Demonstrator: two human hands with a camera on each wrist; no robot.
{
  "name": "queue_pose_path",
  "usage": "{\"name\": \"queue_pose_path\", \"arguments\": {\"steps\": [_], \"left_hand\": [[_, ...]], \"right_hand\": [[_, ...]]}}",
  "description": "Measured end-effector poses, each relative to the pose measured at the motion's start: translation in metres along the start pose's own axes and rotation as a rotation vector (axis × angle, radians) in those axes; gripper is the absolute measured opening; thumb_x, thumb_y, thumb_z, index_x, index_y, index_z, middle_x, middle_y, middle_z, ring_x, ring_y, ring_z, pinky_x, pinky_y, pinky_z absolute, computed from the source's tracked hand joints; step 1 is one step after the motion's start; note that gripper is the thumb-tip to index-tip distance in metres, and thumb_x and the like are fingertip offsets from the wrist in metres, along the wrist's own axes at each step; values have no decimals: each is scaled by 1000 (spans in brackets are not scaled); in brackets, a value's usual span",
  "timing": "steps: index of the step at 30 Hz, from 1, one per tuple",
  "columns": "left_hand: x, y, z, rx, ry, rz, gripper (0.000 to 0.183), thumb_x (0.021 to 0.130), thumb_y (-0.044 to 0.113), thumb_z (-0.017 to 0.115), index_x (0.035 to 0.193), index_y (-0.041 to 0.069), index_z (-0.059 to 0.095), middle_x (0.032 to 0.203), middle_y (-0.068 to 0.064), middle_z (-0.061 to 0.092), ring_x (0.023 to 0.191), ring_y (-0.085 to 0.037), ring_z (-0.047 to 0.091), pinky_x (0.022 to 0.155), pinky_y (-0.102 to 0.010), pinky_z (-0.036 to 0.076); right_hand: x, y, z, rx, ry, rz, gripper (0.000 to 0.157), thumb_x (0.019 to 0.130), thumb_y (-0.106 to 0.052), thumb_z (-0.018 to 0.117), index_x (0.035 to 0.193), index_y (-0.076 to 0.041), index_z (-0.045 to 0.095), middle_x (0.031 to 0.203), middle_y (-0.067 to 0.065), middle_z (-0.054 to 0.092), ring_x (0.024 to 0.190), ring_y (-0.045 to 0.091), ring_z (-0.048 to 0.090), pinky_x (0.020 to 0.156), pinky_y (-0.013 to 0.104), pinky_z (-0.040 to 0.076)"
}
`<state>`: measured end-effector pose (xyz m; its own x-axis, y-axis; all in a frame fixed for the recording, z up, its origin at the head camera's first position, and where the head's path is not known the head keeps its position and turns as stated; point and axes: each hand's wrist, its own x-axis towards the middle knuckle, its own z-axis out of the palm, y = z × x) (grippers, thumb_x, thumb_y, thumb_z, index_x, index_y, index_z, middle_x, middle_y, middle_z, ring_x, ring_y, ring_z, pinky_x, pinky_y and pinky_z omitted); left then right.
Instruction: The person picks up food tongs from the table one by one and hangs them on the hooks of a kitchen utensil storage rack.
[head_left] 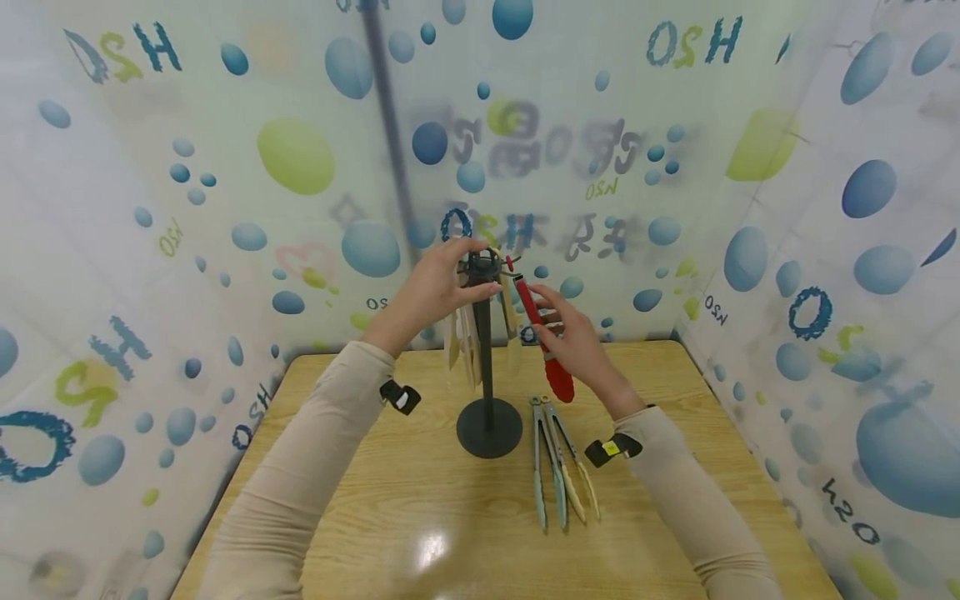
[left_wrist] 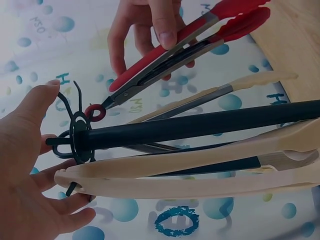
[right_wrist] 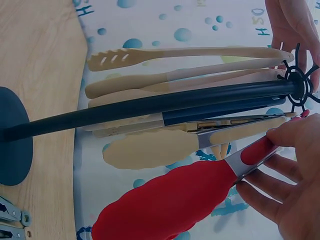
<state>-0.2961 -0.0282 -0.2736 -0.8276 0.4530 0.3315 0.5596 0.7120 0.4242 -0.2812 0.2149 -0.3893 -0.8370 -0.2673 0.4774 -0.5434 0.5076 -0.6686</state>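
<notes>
A dark utensil rack [head_left: 486, 358] stands upright on its round base, a ring of hooks at its top. My left hand [head_left: 438, 279] holds that hooked top, thumb on one side and fingers on the other. With my right hand [head_left: 576, 337] I pinch red tongs [head_left: 558, 379] by the handle, their red heads hanging downward. The tongs' red pull ring [left_wrist: 95, 112] is right at the hooks in the left wrist view. Cream-headed tongs [right_wrist: 150, 150] hang beside them, along with a cream slotted utensil [right_wrist: 120, 59] and several other cream utensils.
Blue-grey tongs [head_left: 538, 492] and cream tongs [head_left: 573, 500] lie side by side on the wooden table [head_left: 390, 508], right of the rack's base [head_left: 489, 433]. Patterned curtains [head_left: 300, 158] with blue and green spots enclose the back and sides.
</notes>
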Motion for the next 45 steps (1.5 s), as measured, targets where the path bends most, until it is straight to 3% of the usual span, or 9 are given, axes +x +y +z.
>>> {"name": "queue_pose_path", "arguments": {"steps": [11,17,20,24,31,35,39,45], "left_hand": [[-2,1,2,12,8,-10,72,88,53,69,148,22,44,153,-10,44,141,-32,44,110,-51,44],[-2,0,3,38,22,7,71,88,53,69,147,21,46,153,-9,46,146,-34,36,121,-55,27],[-2,0,3,47,31,12,71,88,53,69,147,21,46,153,-9,46,147,-35,33,124,-56,20],[-2,1,4,48,45,19,70,88,52,69,147,20,47,152,-10,46,146,-37,34,122,-56,23],[-3,0,3,84,56,50,70,89,52,69,146,18,47,149,-11,49,139,-39,40,118,-56,30],[-4,-2,1,96,48,64,69,90,52,68,147,19,47,148,-11,49,137,-39,42,115,-55,33],[-3,-4,-2,86,25,76,67,92,52,64,148,21,45,150,-10,47,140,-37,40,118,-56,29],[-3,-7,-7,-6,-22,51,63,95,49,62,150,26,42,151,-8,43,129,-32,51,108,-54,43]], "right_hand": [[-1,-2,3,43,-1,32,64,99,-9,60,153,-31,35,136,18,59,103,34,69,78,46,61],[-3,3,7,55,5,40,62,99,-10,59,153,-31,35,136,17,59,104,34,69,73,44,61],[-7,-12,6,79,11,41,60,99,-7,58,153,-22,35,134,21,59,104,39,68,71,46,61],[-11,-32,6,108,29,27,59,98,-2,57,152,-7,34,131,28,58,106,44,67,79,52,60],[-9,-28,14,139,50,21,57,98,-1,58,150,1,33,125,31,61,109,46,66,91,54,56],[-4,-11,22,156,54,36,58,98,-3,58,151,-3,33,124,30,62,110,45,67,91,54,56],[2,10,31,165,66,57,59,99,-8,59,153,-12,34,126,26,62,111,42,67,92,55,55],[3,14,33,164,77,68,56,99,-13,60,151,-17,38,128,20,63,116,35,64,91,51,57]]}}
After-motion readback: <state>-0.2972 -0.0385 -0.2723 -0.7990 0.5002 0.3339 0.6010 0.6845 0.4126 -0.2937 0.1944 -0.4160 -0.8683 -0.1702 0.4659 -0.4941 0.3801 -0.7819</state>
